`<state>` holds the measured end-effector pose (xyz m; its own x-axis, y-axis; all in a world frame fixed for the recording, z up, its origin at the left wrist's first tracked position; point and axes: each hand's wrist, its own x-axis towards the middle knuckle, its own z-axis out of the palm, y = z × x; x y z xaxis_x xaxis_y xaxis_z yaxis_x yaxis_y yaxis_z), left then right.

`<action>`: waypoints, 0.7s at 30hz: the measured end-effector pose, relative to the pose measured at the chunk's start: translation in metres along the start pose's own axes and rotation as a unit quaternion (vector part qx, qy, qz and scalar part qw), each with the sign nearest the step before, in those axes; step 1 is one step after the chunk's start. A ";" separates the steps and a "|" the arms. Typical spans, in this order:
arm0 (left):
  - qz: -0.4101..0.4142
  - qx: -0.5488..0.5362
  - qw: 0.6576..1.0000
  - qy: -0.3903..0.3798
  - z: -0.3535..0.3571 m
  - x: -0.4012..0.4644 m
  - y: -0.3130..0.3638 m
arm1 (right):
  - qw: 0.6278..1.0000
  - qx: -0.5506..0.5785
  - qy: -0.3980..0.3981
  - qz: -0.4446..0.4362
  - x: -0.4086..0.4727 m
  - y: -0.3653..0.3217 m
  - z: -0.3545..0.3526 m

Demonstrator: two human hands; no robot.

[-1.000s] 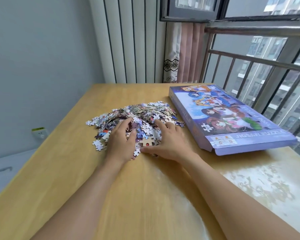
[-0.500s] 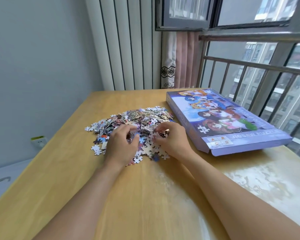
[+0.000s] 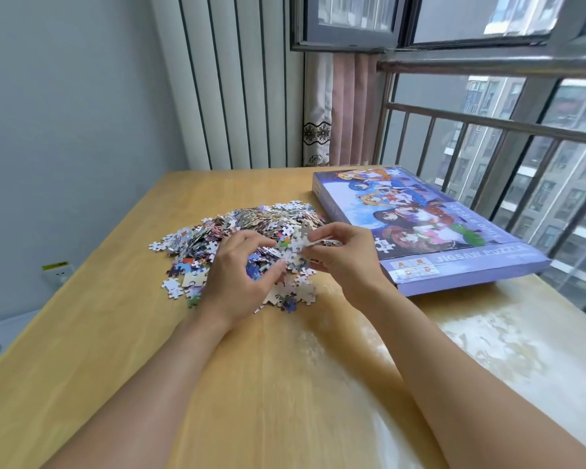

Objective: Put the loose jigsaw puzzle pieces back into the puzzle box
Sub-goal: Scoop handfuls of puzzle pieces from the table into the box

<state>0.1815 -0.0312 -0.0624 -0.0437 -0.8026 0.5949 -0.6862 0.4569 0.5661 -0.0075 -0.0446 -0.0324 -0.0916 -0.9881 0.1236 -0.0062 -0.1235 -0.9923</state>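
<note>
Our right hand (image 3: 344, 257) pinches loose pieces (image 3: 296, 247) above the pile (image 3: 251, 228) — our left hand (image 3: 237, 275) curls, holding some too. The puzzle box (image 3: 420, 228) lies closed just beside.

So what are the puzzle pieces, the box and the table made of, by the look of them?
Puzzle pieces: likely thin cardboard, printed on one face, pale and plain on the other where some lie flipped.
Box: looks like printed cardboard with a slight sheen, sharp folded edges, flat lid.
Table: seems to be light wood or wood-look laminate; faint grain shows, and the smooth top reflects the window.
</note>
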 end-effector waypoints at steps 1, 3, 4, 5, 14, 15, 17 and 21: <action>0.002 0.000 1.000 -0.008 0.000 0.000 0.000 | 1.000 0.003 -0.006 0.010 -0.002 0.000 0.000; 0.005 0.005 1.000 -0.026 0.002 0.000 0.001 | 0.999 0.017 -0.019 0.029 -0.004 0.000 0.001; 0.005 0.004 0.999 -0.033 0.002 0.000 0.000 | 0.998 0.034 -0.025 0.044 -0.005 0.000 0.002; 0.004 0.000 0.999 -0.036 0.001 0.000 0.001 | 0.996 0.055 -0.030 0.062 -0.005 0.001 0.003; -0.046 -0.075 0.996 -0.033 0.005 -0.001 0.013 | 0.947 0.245 -0.033 0.207 -0.003 0.006 0.017; -0.052 -0.088 0.994 -0.030 0.007 -0.001 0.012 | 0.946 0.241 -0.034 0.213 -0.002 0.007 0.019; -0.067 -0.121 0.990 -0.026 0.010 0.000 0.012 | 0.947 0.233 -0.047 0.215 0.000 0.008 0.022; -0.126 -0.228 0.965 -0.029 0.017 0.001 0.016 | 0.943 0.234 -0.095 0.216 0.001 0.008 0.021</action>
<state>0.1579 -0.0316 -0.0626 0.0343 -0.9244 0.3800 -0.2908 0.3545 0.8887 0.0137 -0.0482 -0.0398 0.1951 -0.9485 -0.2496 0.4343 0.3117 -0.8451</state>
